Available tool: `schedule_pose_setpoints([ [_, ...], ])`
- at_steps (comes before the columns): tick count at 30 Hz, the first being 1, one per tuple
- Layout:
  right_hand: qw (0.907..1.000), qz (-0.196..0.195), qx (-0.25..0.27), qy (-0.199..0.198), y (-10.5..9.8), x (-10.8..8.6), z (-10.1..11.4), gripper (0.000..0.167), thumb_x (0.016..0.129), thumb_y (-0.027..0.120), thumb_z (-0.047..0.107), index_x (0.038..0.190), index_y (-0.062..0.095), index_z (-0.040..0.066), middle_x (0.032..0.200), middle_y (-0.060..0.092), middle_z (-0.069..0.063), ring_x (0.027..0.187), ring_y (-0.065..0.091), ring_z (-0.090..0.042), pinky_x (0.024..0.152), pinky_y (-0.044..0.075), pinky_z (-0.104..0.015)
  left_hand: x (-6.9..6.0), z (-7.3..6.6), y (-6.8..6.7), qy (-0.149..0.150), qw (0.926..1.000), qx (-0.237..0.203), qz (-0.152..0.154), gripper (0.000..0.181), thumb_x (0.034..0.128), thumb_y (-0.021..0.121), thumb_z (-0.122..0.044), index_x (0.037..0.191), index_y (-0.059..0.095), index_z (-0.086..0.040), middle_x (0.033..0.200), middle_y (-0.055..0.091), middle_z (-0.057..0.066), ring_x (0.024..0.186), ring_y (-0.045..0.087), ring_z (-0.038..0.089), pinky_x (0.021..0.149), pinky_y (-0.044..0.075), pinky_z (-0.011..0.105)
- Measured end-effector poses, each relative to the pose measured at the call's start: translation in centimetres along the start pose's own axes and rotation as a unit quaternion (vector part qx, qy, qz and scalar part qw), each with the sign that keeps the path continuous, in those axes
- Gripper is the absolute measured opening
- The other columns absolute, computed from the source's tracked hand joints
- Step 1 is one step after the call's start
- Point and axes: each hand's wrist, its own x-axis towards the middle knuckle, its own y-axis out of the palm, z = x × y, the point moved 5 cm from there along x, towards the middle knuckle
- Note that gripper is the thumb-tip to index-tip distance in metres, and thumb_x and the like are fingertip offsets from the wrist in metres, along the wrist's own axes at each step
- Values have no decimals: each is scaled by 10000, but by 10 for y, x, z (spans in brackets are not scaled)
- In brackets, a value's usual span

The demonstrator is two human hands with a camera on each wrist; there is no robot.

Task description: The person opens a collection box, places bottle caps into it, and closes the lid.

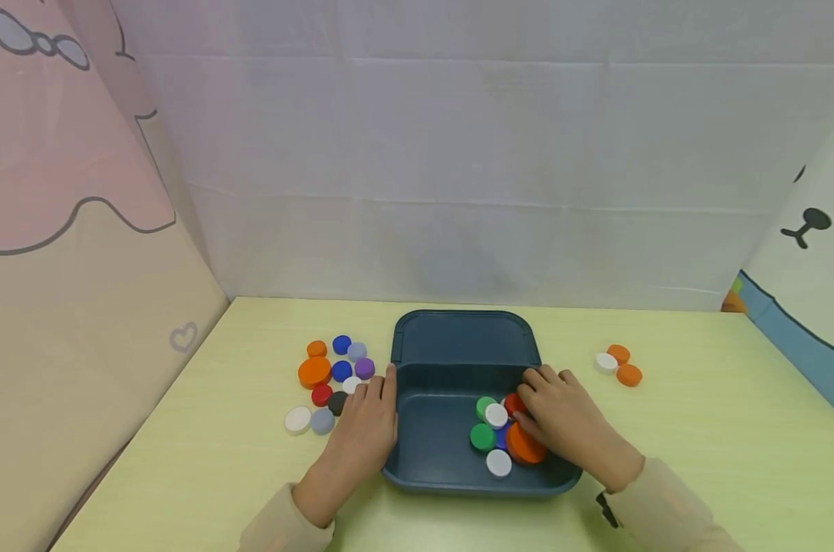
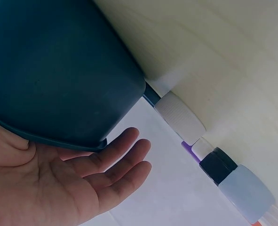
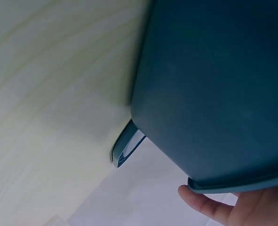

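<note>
The head view is bright and evenly lit, and the caps [image 1: 314,372] show crisp, strong colour. A pale sheen lies on the desk [image 1: 707,437] just on the near side of the box [image 1: 482,489]; a soft shadow falls by the right sleeve [image 1: 665,502]. The far backdrop [image 1: 472,153] looks greyer. Both wrist views are dimmer, the box dark and the desk beside it shaded. In the right one, part of the box's edge blurs.

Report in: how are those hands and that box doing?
Left hand against left side of box. Right hand partly inside, at caps, grip unclear. Box upright, open. Loose caps beside left hand; nothing visibly blocking.
</note>
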Motion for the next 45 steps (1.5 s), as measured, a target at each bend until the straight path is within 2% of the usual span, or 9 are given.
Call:
schedule_pose_setpoints([
  [15,9994,-329,84,-96,-12,-1,-6,225,745,723,286,827,627,100,784,551,-36,703,464,-195,633,412,-323,2,0,0,-18,10000,-17,0,571,902,538,-191,1390,317,6,1239,495,184,1071,487,319,920,448,407],
  [24,9968,-786,116,-21,-24,-3,-22,231,748,715,241,885,630,75,838,592,-71,762,526,-240,643,443,-349,2,0,0,46,9999,56,-80,560,903,537,-194,1381,330,11,1222,506,181,1053,497,317,904,457,400],
  [30,9952,-962,137,120,-28,-8,-34,232,734,721,221,880,625,69,849,603,-71,771,536,-246,628,444,-354,2,-1,-1,9,10000,12,-3,568,897,547,-196,1380,331,10,1227,503,182,1055,496,315,904,457,405],
  [39,9912,-1294,166,230,-23,-17,-59,251,682,744,177,867,629,52,846,610,-80,748,529,-264,648,457,-402,2,-1,-1,35,10000,23,-22,570,895,551,-190,1380,332,14,1224,505,186,1054,498,319,906,457,404],
  [45,9917,-1188,129,481,-13,-24,-76,241,672,736,168,853,634,44,845,613,-93,736,534,-286,574,435,-425,0,0,-1,15,10000,9,35,575,890,558,-188,1378,334,17,1227,504,188,1053,498,316,900,460,407],
])
